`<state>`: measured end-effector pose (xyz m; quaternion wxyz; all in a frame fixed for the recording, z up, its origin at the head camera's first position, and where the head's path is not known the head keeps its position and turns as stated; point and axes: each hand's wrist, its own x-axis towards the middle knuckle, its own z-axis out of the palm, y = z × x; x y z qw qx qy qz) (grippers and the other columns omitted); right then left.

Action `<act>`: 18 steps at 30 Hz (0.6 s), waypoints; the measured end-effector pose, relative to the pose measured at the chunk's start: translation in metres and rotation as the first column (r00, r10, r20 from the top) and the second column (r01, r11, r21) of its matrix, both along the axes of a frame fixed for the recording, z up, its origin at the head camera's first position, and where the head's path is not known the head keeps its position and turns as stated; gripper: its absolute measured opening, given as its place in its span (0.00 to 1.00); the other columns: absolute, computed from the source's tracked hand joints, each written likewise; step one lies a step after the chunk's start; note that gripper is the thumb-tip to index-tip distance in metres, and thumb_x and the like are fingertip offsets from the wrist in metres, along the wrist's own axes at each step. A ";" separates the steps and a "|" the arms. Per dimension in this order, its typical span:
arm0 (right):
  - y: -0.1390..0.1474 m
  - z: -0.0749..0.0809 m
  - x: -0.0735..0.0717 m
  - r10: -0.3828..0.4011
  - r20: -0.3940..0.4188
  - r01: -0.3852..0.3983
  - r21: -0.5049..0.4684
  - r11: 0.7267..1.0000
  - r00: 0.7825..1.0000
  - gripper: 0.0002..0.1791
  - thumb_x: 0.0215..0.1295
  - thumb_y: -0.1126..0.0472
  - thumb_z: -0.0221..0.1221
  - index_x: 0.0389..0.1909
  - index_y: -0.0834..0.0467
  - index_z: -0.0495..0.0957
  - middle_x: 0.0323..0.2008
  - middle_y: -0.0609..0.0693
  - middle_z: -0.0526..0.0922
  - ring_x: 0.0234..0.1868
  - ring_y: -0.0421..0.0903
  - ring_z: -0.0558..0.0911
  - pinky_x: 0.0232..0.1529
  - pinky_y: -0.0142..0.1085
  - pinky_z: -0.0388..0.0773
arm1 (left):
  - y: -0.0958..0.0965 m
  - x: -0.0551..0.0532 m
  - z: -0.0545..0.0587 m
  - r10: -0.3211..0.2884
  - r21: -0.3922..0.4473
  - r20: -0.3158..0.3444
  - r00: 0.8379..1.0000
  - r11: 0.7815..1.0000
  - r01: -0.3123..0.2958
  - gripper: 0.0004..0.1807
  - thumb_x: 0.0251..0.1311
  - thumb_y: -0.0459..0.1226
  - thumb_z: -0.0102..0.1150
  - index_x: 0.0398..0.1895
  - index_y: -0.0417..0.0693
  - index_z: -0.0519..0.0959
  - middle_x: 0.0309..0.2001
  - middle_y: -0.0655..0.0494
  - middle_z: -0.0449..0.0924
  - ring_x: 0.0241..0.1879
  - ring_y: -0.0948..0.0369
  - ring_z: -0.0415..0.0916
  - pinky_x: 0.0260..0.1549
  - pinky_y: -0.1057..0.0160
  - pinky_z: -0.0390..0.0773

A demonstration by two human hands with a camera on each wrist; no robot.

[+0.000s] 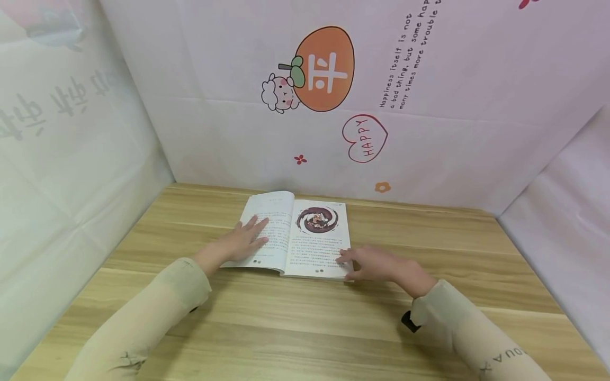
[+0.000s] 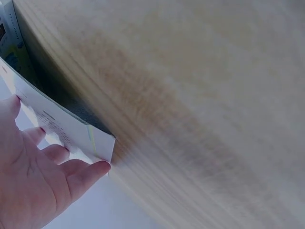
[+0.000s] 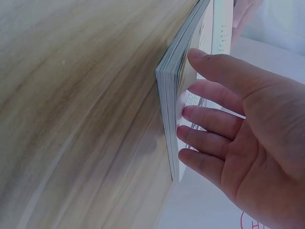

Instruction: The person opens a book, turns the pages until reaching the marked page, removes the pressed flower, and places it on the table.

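Note:
An open book [image 1: 312, 256] lies on the wooden table, its left page slightly raised and curved toward the spine. On the right page is a dark swirl picture above lines of print. Across the left page rests my left hand [image 1: 240, 243], fingers spread; in the left wrist view its fingertips touch the page near the edge. My right hand [image 1: 374, 263] is at the lower right corner of the book, with thumb and fingertips on the right page. The right wrist view shows the thick stack of page edges [image 3: 167, 105] beside these loosely bent fingers.
The wooden table [image 1: 305, 328] runs out on both sides of the book and in front of it. A white printed cloth [image 1: 229, 137] stands as a wall behind, with more cloth at the left and right sides.

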<state>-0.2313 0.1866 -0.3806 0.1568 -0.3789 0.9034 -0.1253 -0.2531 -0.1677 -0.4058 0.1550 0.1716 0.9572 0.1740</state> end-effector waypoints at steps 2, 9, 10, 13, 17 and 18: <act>0.001 0.000 0.000 0.007 -0.007 -0.007 0.002 1.000 1.000 0.22 0.58 0.56 0.63 0.53 0.59 0.77 0.60 0.59 0.71 0.58 0.53 0.72 0.51 0.43 0.71 | 0.000 0.000 0.001 0.000 0.005 0.005 1.000 1.000 0.000 0.35 0.69 0.57 0.30 0.74 0.60 0.38 0.73 0.47 0.30 0.66 0.32 0.33 0.54 0.28 0.46; 0.005 -0.002 0.000 0.031 -0.029 -0.031 -0.006 0.999 0.999 0.14 0.57 0.62 0.59 0.45 0.58 0.80 0.58 0.59 0.72 0.55 0.51 0.74 0.39 0.37 0.72 | 0.000 0.001 0.004 -0.009 0.008 -0.002 1.000 1.000 0.009 0.34 0.70 0.57 0.30 0.74 0.58 0.39 0.73 0.45 0.30 0.65 0.31 0.34 0.54 0.29 0.46; 0.005 -0.002 0.000 0.029 -0.033 -0.029 -0.008 1.000 0.999 0.14 0.57 0.62 0.59 0.45 0.58 0.80 0.58 0.59 0.72 0.56 0.51 0.74 0.39 0.36 0.72 | 0.000 0.001 0.004 -0.009 0.008 -0.002 1.000 1.000 0.009 0.34 0.70 0.57 0.30 0.74 0.58 0.39 0.73 0.45 0.30 0.65 0.31 0.34 0.54 0.29 0.46; 0.006 -0.003 0.000 0.018 -0.019 -0.019 -0.028 0.999 1.000 0.09 0.59 0.62 0.59 0.41 0.57 0.80 0.59 0.59 0.71 0.56 0.51 0.73 0.42 0.37 0.73 | 0.000 0.001 0.003 -0.003 0.001 0.002 1.000 1.000 0.003 0.34 0.69 0.57 0.30 0.74 0.60 0.38 0.73 0.47 0.30 0.66 0.32 0.35 0.54 0.28 0.46; 0.009 -0.004 0.002 0.002 -0.021 -0.003 -0.046 0.999 1.000 0.16 0.62 0.61 0.59 0.50 0.61 0.78 0.60 0.61 0.70 0.59 0.54 0.71 0.53 0.44 0.71 | 0.001 0.001 0.003 0.005 -0.003 0.003 1.000 1.000 -0.005 0.34 0.69 0.58 0.30 0.74 0.61 0.38 0.73 0.49 0.29 0.66 0.32 0.36 0.53 0.28 0.47; 0.010 -0.005 0.002 -0.003 -0.025 0.002 -0.047 0.999 1.000 0.19 0.63 0.60 0.59 0.54 0.61 0.76 0.60 0.61 0.70 0.59 0.54 0.71 0.55 0.46 0.69 | 0.001 0.001 0.003 0.005 -0.003 0.002 1.000 1.000 -0.005 0.34 0.69 0.58 0.30 0.74 0.61 0.38 0.73 0.49 0.29 0.66 0.32 0.36 0.53 0.28 0.47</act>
